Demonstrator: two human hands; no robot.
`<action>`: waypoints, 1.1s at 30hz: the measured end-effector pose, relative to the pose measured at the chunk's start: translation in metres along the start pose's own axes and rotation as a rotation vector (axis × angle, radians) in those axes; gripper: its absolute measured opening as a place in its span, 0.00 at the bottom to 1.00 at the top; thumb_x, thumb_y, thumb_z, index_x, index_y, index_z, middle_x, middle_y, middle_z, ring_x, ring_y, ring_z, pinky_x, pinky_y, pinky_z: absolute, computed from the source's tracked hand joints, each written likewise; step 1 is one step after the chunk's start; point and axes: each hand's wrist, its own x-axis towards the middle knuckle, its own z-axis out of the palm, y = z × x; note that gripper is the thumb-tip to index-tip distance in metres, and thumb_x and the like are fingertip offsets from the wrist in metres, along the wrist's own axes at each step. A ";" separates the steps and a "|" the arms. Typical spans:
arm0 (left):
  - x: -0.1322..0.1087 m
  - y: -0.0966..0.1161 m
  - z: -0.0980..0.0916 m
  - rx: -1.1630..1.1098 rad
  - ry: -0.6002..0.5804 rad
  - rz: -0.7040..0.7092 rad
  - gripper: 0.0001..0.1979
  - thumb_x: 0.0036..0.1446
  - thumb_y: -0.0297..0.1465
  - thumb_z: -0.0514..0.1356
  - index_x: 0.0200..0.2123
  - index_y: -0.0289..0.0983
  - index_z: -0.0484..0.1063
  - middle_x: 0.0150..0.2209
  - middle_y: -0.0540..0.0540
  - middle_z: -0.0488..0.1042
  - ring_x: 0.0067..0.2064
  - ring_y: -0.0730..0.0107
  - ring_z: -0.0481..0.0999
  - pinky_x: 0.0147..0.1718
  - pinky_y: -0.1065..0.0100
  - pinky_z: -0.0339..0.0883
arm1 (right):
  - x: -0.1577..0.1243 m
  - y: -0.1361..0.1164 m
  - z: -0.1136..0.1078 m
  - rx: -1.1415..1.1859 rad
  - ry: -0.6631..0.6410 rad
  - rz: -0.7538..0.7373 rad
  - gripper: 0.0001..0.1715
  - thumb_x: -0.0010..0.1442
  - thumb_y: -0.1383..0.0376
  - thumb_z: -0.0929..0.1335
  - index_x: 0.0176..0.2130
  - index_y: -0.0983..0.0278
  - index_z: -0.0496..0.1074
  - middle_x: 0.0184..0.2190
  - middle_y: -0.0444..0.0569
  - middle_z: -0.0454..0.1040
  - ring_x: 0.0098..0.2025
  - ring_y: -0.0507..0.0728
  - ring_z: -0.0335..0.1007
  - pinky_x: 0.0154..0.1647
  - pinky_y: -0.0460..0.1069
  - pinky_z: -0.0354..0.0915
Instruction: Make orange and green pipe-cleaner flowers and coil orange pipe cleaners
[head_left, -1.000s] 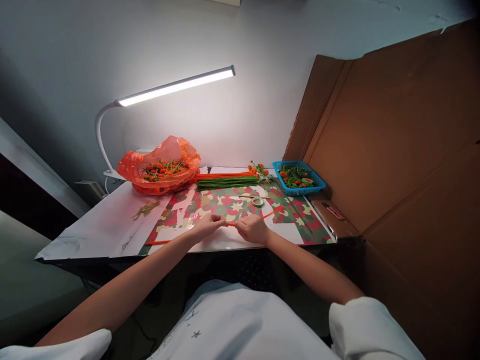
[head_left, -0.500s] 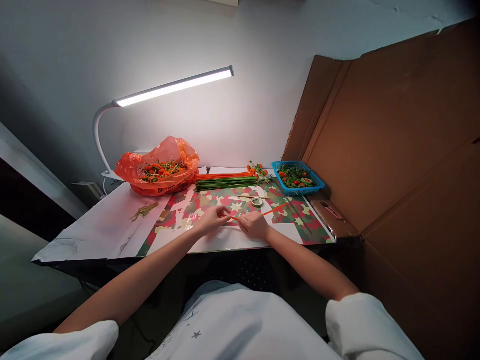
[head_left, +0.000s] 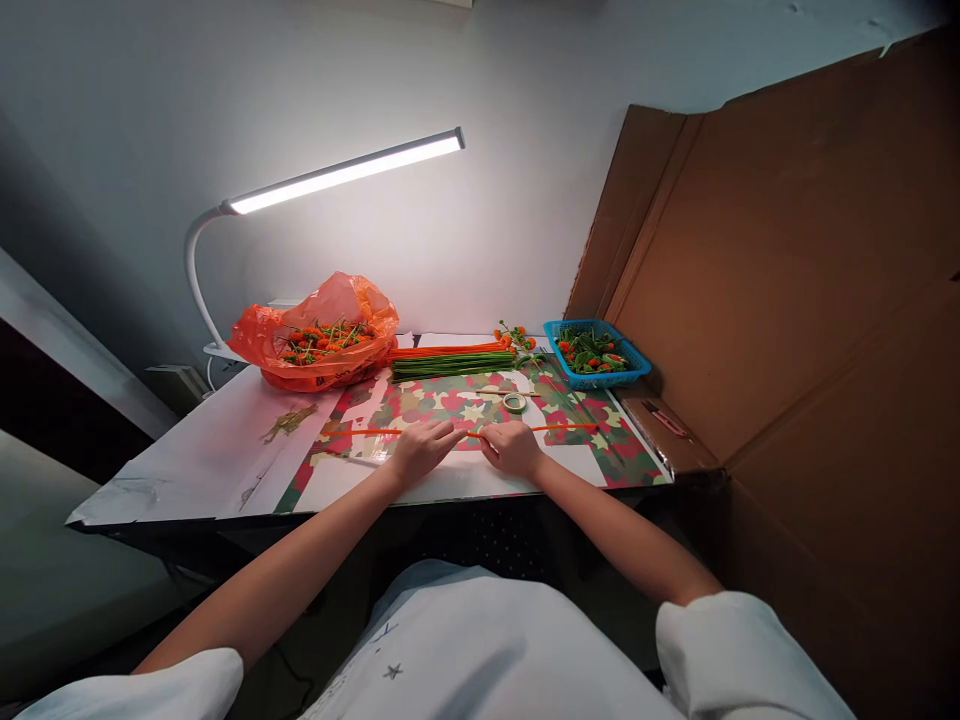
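Note:
An orange pipe cleaner (head_left: 566,427) stretches sideways low over the table, sticking out past both hands. My left hand (head_left: 424,450) is closed around its left half, fingers pointing right. Close beside it, my right hand (head_left: 510,449) grips the same pipe cleaner, and a short piece shows between the two hands. Just beyond my right hand lie a roll of tape (head_left: 514,403) and a thin tan stick (head_left: 499,392). Farther back are a bundle of green pipe cleaners (head_left: 450,366) and a row of orange pipe cleaners (head_left: 450,351).
An orange plastic bag (head_left: 337,374) of small orange flowers stands back left under a lit lamp (head_left: 349,176). A blue basket (head_left: 637,366) of flowers and leaves is back right. A cutter (head_left: 667,420) lies by the cardboard wall (head_left: 810,260). Finished-looking orange flowers (head_left: 515,337) rest behind the bundles.
The pipe cleaner now runs nearly level and shows to the left of my left hand as well. My left hand has turned flatter over it; my right hand has barely moved.

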 end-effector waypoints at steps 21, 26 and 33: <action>0.004 -0.004 0.001 0.028 -0.121 0.046 0.14 0.68 0.31 0.48 0.35 0.38 0.72 0.30 0.46 0.73 0.31 0.68 0.70 0.29 0.66 0.55 | 0.002 -0.001 -0.006 0.023 -0.059 -0.034 0.14 0.63 0.67 0.61 0.30 0.66 0.71 0.23 0.48 0.73 0.25 0.52 0.62 0.27 0.48 0.46; 0.009 0.000 -0.002 -0.060 -0.187 -0.090 0.13 0.67 0.32 0.48 0.35 0.37 0.71 0.31 0.45 0.74 0.32 0.66 0.72 0.28 0.67 0.57 | 0.002 0.000 -0.004 0.009 -0.065 -0.051 0.16 0.64 0.68 0.59 0.30 0.66 0.71 0.23 0.47 0.72 0.25 0.51 0.60 0.27 0.48 0.44; 0.016 -0.001 -0.012 -0.228 -0.298 -0.222 0.12 0.64 0.32 0.50 0.35 0.39 0.73 0.33 0.48 0.79 0.31 0.68 0.75 0.27 0.71 0.59 | 0.002 0.000 -0.007 -0.002 -0.094 -0.068 0.14 0.64 0.71 0.58 0.35 0.65 0.72 0.24 0.47 0.71 0.25 0.52 0.57 0.27 0.49 0.42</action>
